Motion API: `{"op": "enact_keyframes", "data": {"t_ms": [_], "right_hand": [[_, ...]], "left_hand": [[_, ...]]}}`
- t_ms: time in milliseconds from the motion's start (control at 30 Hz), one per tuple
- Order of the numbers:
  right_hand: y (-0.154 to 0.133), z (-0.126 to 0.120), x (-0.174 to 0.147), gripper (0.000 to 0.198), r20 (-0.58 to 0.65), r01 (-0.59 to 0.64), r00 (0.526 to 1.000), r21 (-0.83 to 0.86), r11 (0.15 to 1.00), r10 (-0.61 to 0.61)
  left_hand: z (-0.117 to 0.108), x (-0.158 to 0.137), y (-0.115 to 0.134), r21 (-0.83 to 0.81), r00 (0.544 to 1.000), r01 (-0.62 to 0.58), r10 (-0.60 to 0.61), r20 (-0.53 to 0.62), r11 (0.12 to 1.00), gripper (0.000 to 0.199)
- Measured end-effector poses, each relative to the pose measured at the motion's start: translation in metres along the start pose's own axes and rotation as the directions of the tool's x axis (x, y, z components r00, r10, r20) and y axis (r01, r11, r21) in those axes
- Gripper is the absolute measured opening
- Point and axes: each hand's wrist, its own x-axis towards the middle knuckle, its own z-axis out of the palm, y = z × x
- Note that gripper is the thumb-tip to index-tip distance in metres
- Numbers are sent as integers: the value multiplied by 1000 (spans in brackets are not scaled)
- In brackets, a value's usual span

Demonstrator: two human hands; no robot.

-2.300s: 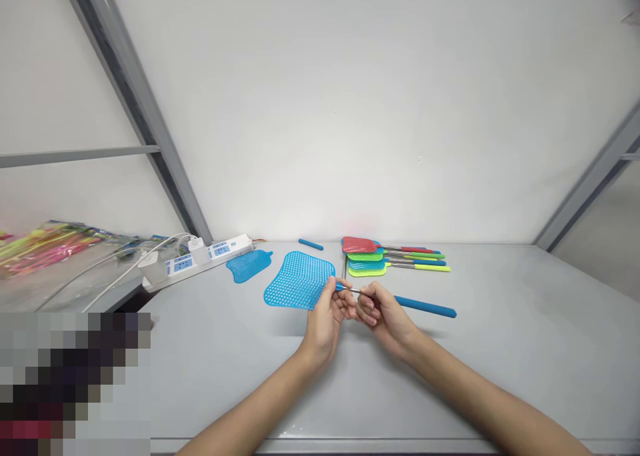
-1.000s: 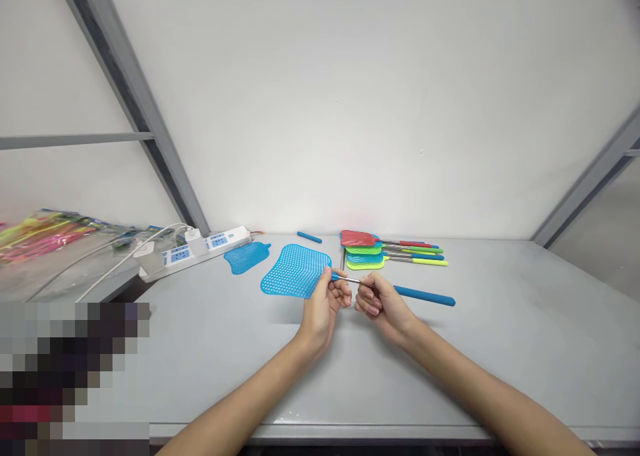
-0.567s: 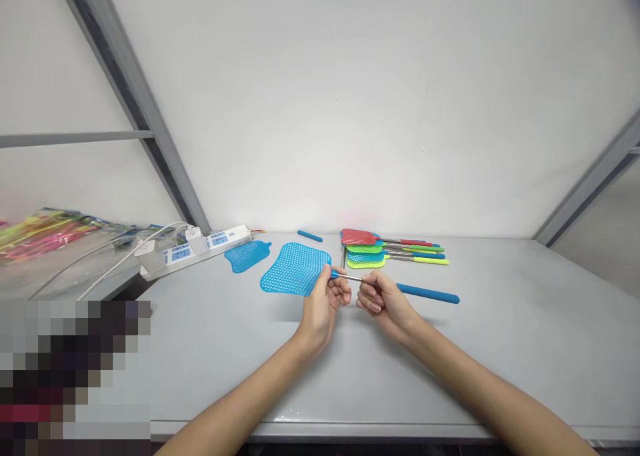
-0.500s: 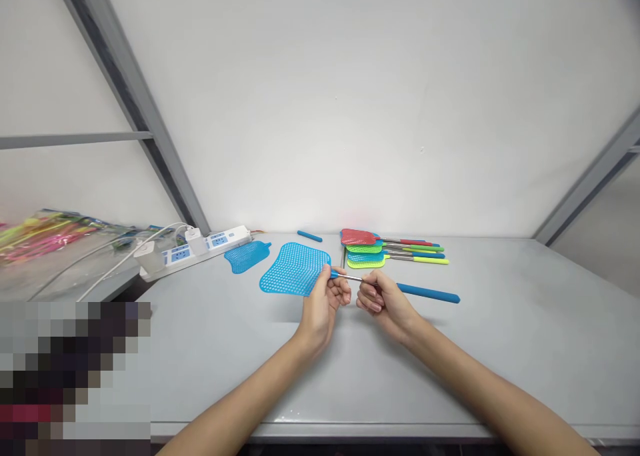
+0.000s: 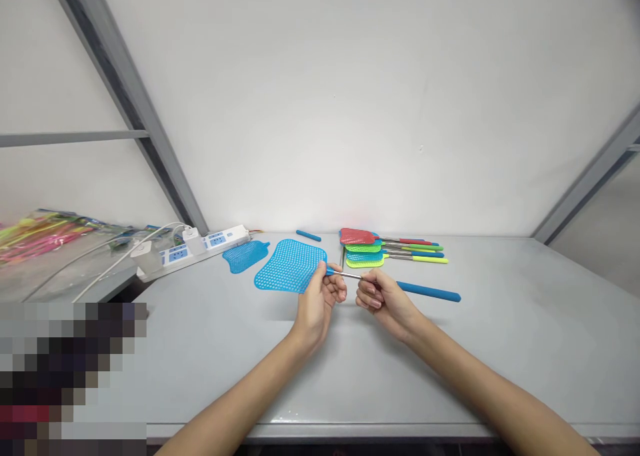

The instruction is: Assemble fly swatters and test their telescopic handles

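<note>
A blue fly swatter (image 5: 290,267) with a perforated head and a thin metal shaft is held above the table by both hands. My left hand (image 5: 320,299) pinches it at the neck, where the head meets the shaft. Around the metal shaft, my right hand (image 5: 381,297) is closed, and the blue grip sticks out to its right. Behind lies a loose blue swatter head (image 5: 246,257), with a short blue grip (image 5: 309,235) near the wall. To the right is a pile of fly swatters (image 5: 359,237) in red, green, blue and yellow.
A white power strip (image 5: 215,243) with plugged-in adapters and cables lies at the back left. Beyond it are clear bags of colourful items (image 5: 55,233). A white wall (image 5: 350,109) and grey metal posts (image 5: 145,119) bound the grey table (image 5: 500,349).
My left hand and the swatter's head have shifted slightly left, and a little more metal shaft shows between my hands. My right hand has stayed nearly still.
</note>
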Motion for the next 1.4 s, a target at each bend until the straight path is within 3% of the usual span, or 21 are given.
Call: {"op": "enact_keyframes", "data": {"t_ms": [1000,1167,1267,1400], "right_hand": [[-5,-6,2,30,12,-15,1000,-66,998,16],[-7,-6,1,32,27,27,999,-154,988,-23],[-9,-7,-2,32,84,95,994,-303,948,-73],[-8,-9,-6,29,193,104,981,-427,898,-22]], "left_hand": [[-3,3,9,-25,994,-47,45,-103,999,22],[-3,3,11,-21,995,-48,46,-93,999,21],[-5,3,13,-24,993,-49,46,-106,999,22],[-11,3,11,26,983,-86,89,-162,996,24]]}}
